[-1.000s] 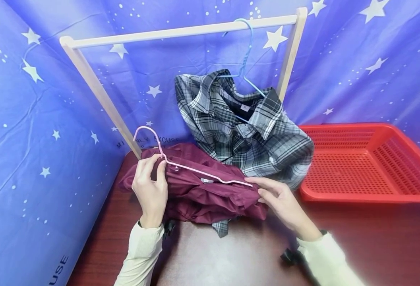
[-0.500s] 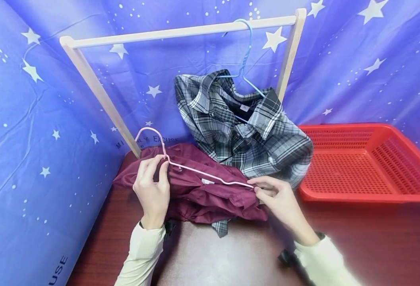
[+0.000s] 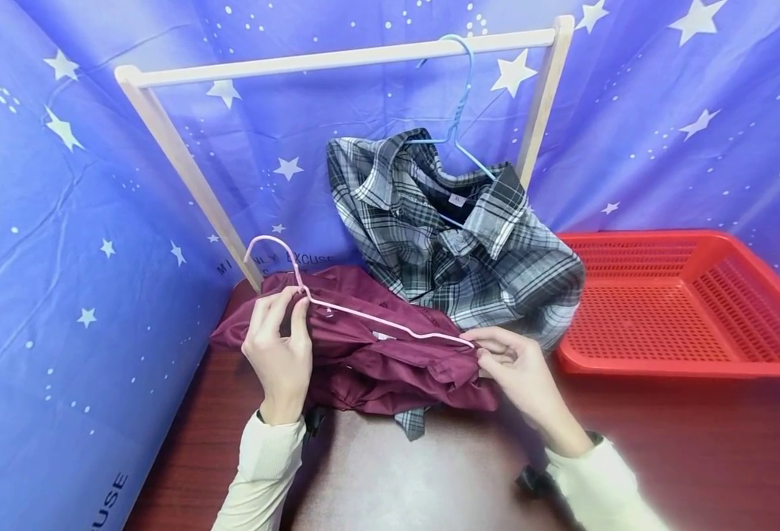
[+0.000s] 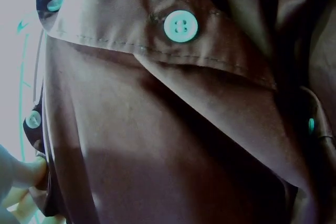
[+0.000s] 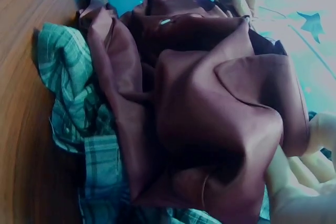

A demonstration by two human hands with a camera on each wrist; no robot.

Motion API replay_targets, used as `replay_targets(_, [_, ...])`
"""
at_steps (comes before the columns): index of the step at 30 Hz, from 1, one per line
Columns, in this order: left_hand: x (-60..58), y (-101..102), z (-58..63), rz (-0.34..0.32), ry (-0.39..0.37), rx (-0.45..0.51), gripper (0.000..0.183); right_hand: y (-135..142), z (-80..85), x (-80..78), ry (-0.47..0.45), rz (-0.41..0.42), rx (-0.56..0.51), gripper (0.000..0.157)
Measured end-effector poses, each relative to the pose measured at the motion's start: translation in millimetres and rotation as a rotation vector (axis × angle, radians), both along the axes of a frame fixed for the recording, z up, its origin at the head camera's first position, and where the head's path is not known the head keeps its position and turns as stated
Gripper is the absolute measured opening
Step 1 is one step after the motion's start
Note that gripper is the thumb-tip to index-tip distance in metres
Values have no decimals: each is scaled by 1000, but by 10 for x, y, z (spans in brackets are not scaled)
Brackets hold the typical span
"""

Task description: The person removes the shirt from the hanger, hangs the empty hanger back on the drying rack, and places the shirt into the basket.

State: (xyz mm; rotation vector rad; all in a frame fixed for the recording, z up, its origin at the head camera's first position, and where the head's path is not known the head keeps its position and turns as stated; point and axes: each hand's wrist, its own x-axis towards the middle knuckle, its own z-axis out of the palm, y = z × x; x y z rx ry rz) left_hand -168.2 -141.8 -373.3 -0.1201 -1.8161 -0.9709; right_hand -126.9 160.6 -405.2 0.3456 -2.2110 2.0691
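Observation:
A maroon button shirt (image 3: 390,376) lies bunched in front of me, with a pink hanger (image 3: 370,318) along its collar. My left hand (image 3: 279,350) pinches the hanger at the base of its hook, thumb against fingers. At the hanger's far right arm, my right hand (image 3: 516,369) pinches the shirt's shoulder fabric, fingertips right at the wire. Close up in the left wrist view, the shirt (image 4: 126,124) shows pale buttons. The right wrist view has its folds, with the right hand (image 5: 302,182) at one edge.
Behind, a grey plaid shirt (image 3: 429,251) hangs by a blue hanger (image 3: 459,103) from a wooden rack (image 3: 283,66). A red basket (image 3: 682,367) stands on the right of the brown table (image 3: 390,479). A plaid end (image 3: 411,424) sticks out under the maroon shirt.
The pink hanger shifts slightly right, then left again, with my left hand. My right fingers have closed in nearer the wire's end. The maroon shirt's left side spreads a little further left.

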Motion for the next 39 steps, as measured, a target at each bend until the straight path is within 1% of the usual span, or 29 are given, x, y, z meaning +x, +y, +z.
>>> replay_targets(3, [-5,-16,15,1,-6,51,16,-29,-28,10,20,28,-34,30])
replay_targets(6, [-3,-31,36,1,0,94,18,-69,-70,20,13,86,-82,31])
replay_targets(8, [0,-42,46,-4,9,104,19,-89,-101,22,-2,128,-107,30])
replay_targets(10, [1,-51,50,-13,7,92,19,-96,-125,21,-12,141,-109,30])
replay_targets(13, [-7,-62,57,-30,-6,84,19,-88,-133,18,14,121,-36,30])
replay_targets(17, [-5,-71,66,-40,-23,81,18,-64,-105,13,85,82,98,28])
replay_targets(21, [9,-80,72,-52,-34,75,18,-30,-53,19,125,63,161,27])
replay_targets(25, [19,-85,71,-62,-48,65,19,26,48,32,154,55,176,28])
replay_targets(29, [20,-85,68,-76,-59,44,20,83,221,66,237,0,267,28])
replay_targets(32, [24,-80,68,-90,-63,28,21,100,363,90,327,-47,338,29])
replay_targets(36, [33,-74,71,-101,-67,6,21,90,522,91,437,-54,337,34])
replay_targets(39, [33,-70,73,-110,-68,-9,22,70,612,72,484,-61,338,37])
